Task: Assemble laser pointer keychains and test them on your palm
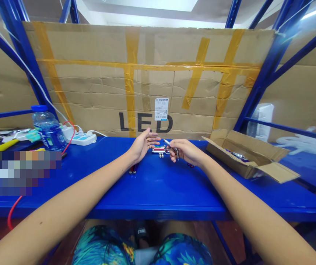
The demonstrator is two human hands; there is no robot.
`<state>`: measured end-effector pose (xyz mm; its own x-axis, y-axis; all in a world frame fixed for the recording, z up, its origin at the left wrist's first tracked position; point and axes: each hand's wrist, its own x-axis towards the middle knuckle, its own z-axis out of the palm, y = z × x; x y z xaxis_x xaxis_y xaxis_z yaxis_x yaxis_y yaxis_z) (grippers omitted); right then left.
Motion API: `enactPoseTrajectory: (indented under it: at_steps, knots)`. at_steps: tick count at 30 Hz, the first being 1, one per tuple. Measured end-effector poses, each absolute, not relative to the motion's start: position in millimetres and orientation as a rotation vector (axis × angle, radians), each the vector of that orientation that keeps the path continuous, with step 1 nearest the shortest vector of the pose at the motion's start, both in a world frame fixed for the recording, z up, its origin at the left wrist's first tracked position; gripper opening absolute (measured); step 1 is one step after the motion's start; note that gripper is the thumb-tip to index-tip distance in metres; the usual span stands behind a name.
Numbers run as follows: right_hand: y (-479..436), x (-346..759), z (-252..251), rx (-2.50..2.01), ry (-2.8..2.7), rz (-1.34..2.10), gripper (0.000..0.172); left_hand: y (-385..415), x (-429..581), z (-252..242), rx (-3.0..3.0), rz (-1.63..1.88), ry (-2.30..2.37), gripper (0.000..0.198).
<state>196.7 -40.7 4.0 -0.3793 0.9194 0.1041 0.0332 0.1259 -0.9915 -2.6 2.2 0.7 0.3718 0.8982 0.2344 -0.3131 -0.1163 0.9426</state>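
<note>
My left hand (144,144) is over the middle of the blue table, its fingers stretched toward the right and apart, holding nothing I can see. Facing it, my right hand (184,150) pinches a slim silver metal piece (166,141), and more small metal parts hang beneath its fingers, too small to name. Between the hands lies a row of small coloured tubes (158,148), with several tiny silver button-like pieces (161,155) just in front. Dark red tubes with metal ends (133,170) rest below my left wrist. Small dark rings (191,165) lie partly hidden by my right wrist.
An open cardboard box (230,162) with small items inside stands at the right. To the left are a blue-capped plastic bottle (49,129), a white power strip (82,138) and a red cable (71,138). A large cardboard sheet (99,88) closes off the back.
</note>
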Motion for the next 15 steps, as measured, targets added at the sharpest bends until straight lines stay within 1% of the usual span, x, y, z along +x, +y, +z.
enactPoseTrajectory:
  at_steps: [2,4,6,8,13,15]
  knots:
    - [-40,196,3,-0.958,-1.577,1.377,0.015,0,-1,-1,1.430,1.167,0.702,0.035]
    - [-38,194,1,-0.936,-1.515,1.380,0.013,-6,1,-3,1.720,1.214,0.848,0.020]
    - [-35,193,-1,-0.901,-1.418,1.366,0.011,-13,5,-7,2.072,1.224,0.914,0.011]
    - [-32,191,-3,-0.873,-1.327,1.350,0.010,-19,10,-10,2.198,1.162,0.911,0.011]
    - [-30,186,-3,-0.813,-1.186,1.379,0.006,-23,15,-13,2.306,1.260,0.950,0.014]
    - [-32,183,-3,-0.787,-1.163,1.404,0.006,-21,15,-14,2.286,1.238,0.938,0.015]
